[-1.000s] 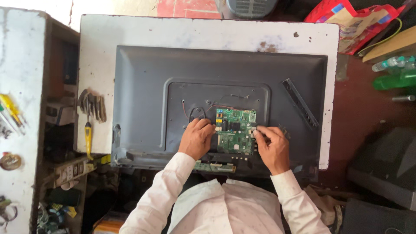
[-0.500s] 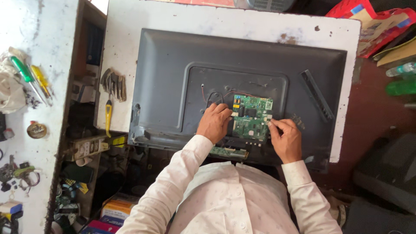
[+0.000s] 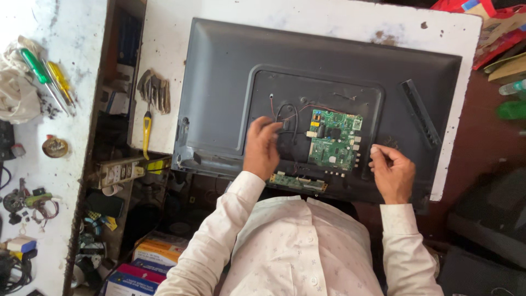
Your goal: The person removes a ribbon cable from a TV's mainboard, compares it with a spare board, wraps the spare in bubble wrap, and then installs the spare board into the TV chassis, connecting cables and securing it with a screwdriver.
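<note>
Television back panel (image 3: 219, 87), dark grey, lies face-down on a white worktable (image 3: 329, 22) w/ chipped paint. Recessed centre bay of the panel holds a green circuit board (image 3: 334, 140), approx. upright in the view, connectors along its right and lower edges. Black and red wires (image 3: 287, 112) loop just left of the board.

Left hand (image 3: 263, 148): rests on the recessed bay, just left of the board, over the lower end of the wire loop. Fingers curled together; cannot tell whether they pinch a wire. Right hand (image 3: 392, 172): to the right of the board, apart from it, over the rim of the bay. Thumb and forefinger pressed together at the tips; what, if anything, sits between them is too small to tell.

Narrow green strip board (image 3: 298, 182) lies along the panel's near edge, between the two forearms. Long black bracket (image 3: 419, 112) sits diagonally on the panel, right of the bay.

Left of the table edge: pliers w/ yellow handle (image 3: 146, 129) beside a bundle of metal tools (image 3: 156, 87). Further left, on a separate white bench (image 3: 82, 66): green screwdriver (image 3: 38, 68) and yellow screwdriver (image 3: 59, 79) side by side, next to a crumpled cloth (image 3: 16, 90). Coloured boxes (image 3: 142, 268) stacked low by the left sleeve. Both sleeves white, patterned.
</note>
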